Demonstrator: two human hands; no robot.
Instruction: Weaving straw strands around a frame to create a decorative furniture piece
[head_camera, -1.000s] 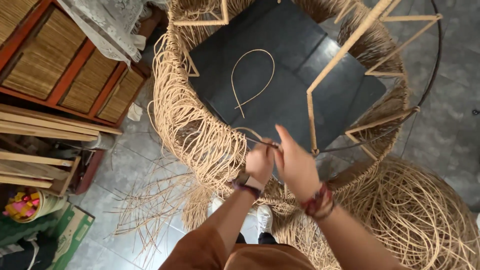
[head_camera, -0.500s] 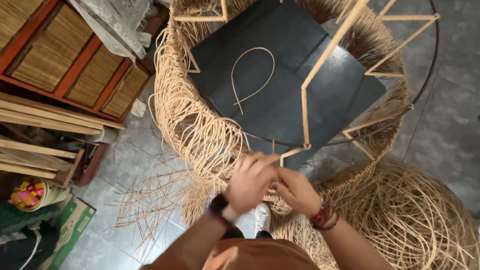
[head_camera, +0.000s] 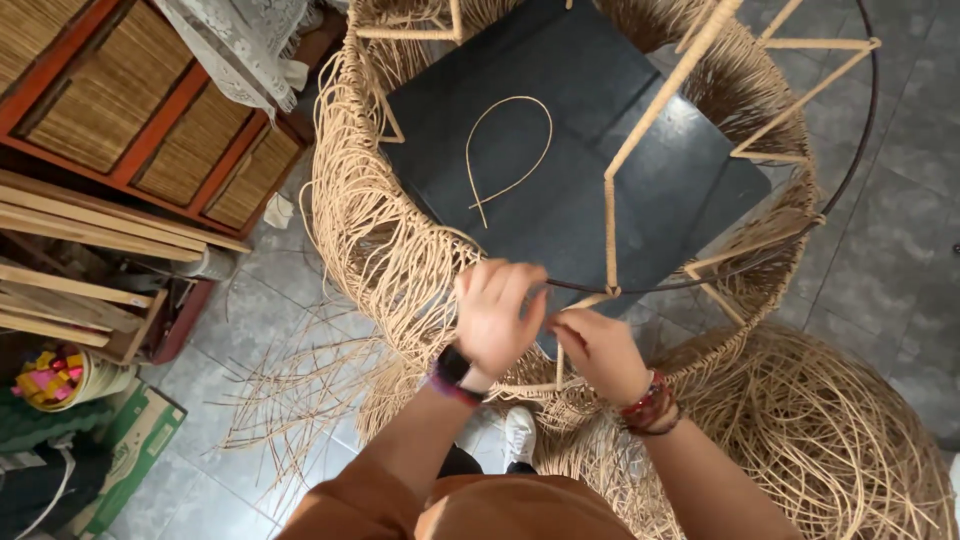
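Observation:
A large round basket frame (head_camera: 400, 240) with loose tan rattan strands hanging from a dark metal ring (head_camera: 850, 170) fills the middle of the view. A black square board (head_camera: 600, 150) lies inside it, with a single looped strand (head_camera: 510, 150) on top. My left hand (head_camera: 495, 315) is closed over the near rim, gripping rattan strands at the ring. My right hand (head_camera: 595, 350) sits just beside it, fingers pinched on the strands where a wrapped upright rod (head_camera: 610, 230) meets the rim. Both wrists wear bands.
A second woven rattan basket (head_camera: 830, 440) stands at the lower right. Wooden shelves with woven panels (head_camera: 150, 130) and wooden slats (head_camera: 80, 260) stand on the left. A small basket of coloured items (head_camera: 60, 375) and a cardboard box (head_camera: 130, 450) sit on the grey tiled floor.
My left hand has moved up over the rim, covering the strands, and turned palm down. My right hand has dropped lower and closed beside it. The view has shifted slightly.

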